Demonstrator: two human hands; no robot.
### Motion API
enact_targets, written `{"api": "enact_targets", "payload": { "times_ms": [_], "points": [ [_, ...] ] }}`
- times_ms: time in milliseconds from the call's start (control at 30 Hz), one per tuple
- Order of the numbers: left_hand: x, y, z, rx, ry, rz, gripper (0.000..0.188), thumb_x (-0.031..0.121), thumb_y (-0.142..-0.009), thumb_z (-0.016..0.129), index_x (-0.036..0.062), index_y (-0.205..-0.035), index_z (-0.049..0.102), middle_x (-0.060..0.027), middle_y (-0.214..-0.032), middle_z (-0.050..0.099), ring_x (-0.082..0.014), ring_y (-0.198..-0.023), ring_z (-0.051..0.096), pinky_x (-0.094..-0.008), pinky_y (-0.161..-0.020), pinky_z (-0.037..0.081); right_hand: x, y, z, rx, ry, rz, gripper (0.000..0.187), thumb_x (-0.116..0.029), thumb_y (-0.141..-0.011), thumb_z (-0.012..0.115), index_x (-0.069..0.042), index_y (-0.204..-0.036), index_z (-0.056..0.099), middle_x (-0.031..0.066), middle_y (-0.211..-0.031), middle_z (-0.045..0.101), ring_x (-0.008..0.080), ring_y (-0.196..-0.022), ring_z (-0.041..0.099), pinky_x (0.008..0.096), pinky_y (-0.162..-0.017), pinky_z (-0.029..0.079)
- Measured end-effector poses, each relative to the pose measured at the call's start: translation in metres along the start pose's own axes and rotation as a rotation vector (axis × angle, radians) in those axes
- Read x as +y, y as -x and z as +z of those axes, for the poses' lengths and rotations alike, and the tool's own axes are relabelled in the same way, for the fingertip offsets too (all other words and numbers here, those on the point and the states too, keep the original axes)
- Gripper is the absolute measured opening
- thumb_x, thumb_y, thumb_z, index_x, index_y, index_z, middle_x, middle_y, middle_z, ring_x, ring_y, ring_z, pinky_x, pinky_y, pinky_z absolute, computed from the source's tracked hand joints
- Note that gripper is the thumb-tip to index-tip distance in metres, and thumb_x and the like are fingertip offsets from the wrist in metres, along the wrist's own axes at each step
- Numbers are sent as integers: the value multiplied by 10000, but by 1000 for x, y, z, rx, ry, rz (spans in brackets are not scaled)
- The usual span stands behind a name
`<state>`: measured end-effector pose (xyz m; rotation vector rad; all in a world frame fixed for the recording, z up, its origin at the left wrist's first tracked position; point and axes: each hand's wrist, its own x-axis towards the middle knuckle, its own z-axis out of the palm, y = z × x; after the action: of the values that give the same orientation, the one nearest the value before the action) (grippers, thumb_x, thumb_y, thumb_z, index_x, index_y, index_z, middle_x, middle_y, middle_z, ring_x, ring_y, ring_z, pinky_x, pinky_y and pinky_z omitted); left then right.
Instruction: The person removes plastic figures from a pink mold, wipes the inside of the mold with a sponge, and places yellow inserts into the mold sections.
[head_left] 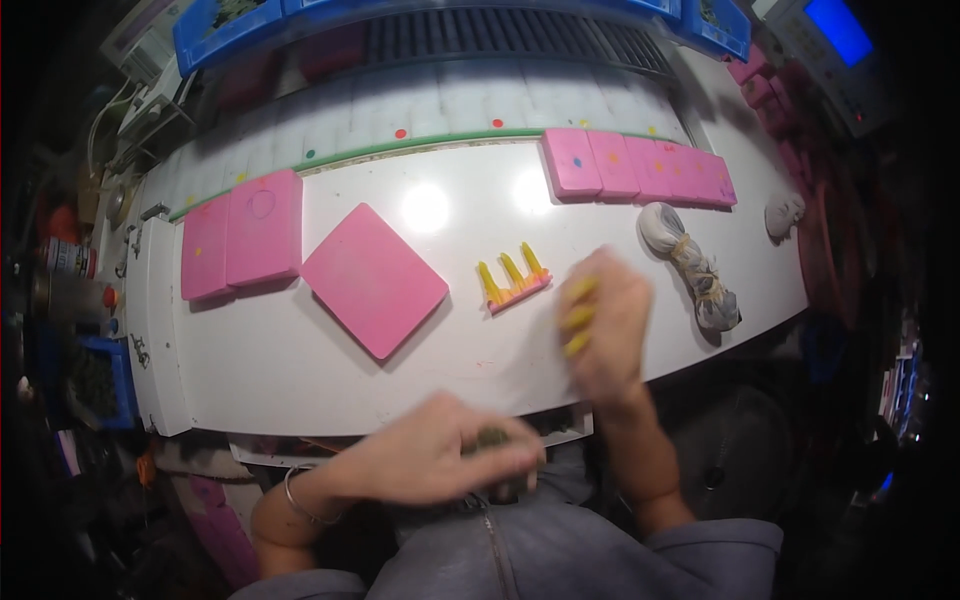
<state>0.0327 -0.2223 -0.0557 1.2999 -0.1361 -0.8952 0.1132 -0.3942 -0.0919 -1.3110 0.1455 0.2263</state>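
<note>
My left hand is at the table's near edge, its fingers curled round a small dark green thing that I cannot make out. To its right and farther in, my right hand hovers over the white table, closed and blurred by motion. Bright yellow bits show along its fingers; whether these are finger covers or held pieces is unclear. Just left of that hand lies a pink strip with yellow prongs standing up from it. A flat pink block rests cornerwise on the table further left.
Two pink blocks stand at the left and a row of several at the back right. A tied cloth bundle lies on the right, near a pale lump. Blue bins hang over the far side.
</note>
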Motion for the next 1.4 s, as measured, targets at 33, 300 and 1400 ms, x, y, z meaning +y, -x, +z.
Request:
{"api": "enact_targets", "payload": {
  "times_ms": [33, 300, 1400],
  "points": [
    [-1, 5, 3, -67, -248, 1, 245, 206, -910, 551, 10, -1034, 631, -80, -746, 669, -107, -700, 627, -250, -658, 481, -2, -16, -20, 131, -28, -73, 309, -166, -937, 441, -34, -659, 471, -13, -547, 447, 50, -441, 400, 193, -363, 312],
    [-5, 4, 0, 665, -582, 429, 390, -73, -737, 628, 2, -1118, 596, -110, -933, 620, -183, -862, 606, -261, -764, 477, 14, -13, -18, 188, 1043, -822, 142, -111, -841, 605, -2, -932, 596, 137, -884, 546, 261, -860, 533, 333, -618, 455],
    [-24, 8, -52, 1340, -1082, 171, 832, 39, -626, 757, -26, -1345, 344, -244, -1340, 356, -370, -1253, 357, -394, -1049, 276, -61, -8, -103, 210, 136, -242, 160, -5, -838, 573, 44, -982, 524, 99, -781, 598, 126, -622, 570, 226, -529, 484]
  ]
}}
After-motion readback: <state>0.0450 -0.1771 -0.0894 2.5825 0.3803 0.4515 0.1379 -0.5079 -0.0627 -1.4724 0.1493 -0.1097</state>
